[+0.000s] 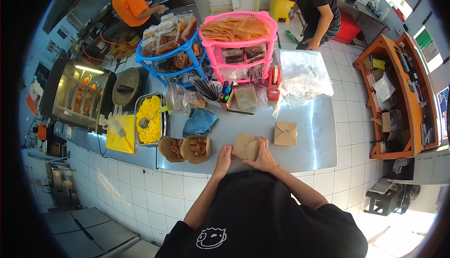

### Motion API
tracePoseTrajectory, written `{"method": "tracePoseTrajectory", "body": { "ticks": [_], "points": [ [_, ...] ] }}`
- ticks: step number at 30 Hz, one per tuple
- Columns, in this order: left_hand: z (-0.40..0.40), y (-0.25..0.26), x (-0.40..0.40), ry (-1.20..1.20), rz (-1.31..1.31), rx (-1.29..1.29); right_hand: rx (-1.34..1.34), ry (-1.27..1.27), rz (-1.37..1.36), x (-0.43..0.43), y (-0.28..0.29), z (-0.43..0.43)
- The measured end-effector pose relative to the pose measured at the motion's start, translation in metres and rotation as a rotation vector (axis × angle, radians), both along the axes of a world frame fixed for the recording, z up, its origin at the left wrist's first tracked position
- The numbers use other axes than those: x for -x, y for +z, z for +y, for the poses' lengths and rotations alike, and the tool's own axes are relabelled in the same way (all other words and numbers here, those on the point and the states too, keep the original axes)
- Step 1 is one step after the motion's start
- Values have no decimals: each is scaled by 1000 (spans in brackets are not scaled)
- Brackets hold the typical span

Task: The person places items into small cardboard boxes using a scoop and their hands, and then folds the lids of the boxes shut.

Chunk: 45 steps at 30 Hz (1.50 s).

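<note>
Between my two hands is a brown cardboard food box (245, 147) with its top flaps folded over. My left hand (223, 158) touches its left side, and my right hand (262, 156) grips its right side, fingers and thumb spread around the corner. To the right, a second folded cardboard box (285, 133) stands on the steel table. Two boxes with raised flaps, a left one (171, 150) and a right one (196, 149), stand to the left and hold browned food pieces. A crumpled blue cloth (200, 122) lies behind them.
A metal tray (163, 117) of yellow food and a yellow cutting board (130, 145) are at the left. Blue (165, 55) and pink (239, 43) racks, a red tape dispenser (274, 84) and plastic bags (304, 75) line the back. Two people stand beyond the table.
</note>
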<state>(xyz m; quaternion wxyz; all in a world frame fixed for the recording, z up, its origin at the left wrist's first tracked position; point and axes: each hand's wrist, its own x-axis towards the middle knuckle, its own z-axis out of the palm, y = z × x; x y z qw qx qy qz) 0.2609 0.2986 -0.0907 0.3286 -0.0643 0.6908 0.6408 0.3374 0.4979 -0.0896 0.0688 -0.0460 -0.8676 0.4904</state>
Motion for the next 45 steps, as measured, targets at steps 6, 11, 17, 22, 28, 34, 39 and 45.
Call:
{"method": "tracePoseTrajectory", "body": {
  "ticks": [6,11,17,22,28,34,39,45],
  "points": [
    [22,-41,8,73,245,-108,394,-132,-181,1,-50,-9],
    [37,-32,14,50,158,-54,220,-52,-104,25,-29,6],
    [27,17,5,33,-193,-300,550,-331,-107,28,11,3],
    [31,65,0,18,-189,-322,646,-311,-117,25,18,-1],
    [41,34,9,126,75,-266,440,-224,-98,22,45,-10],
    [56,104,6,40,333,-105,401,-233,-109,23,114,-10],
    [67,162,-6,40,570,-117,357,-239,109,19,142,-5],
    [73,85,8,60,481,-128,317,-281,-95,28,93,1]
  ]
}}
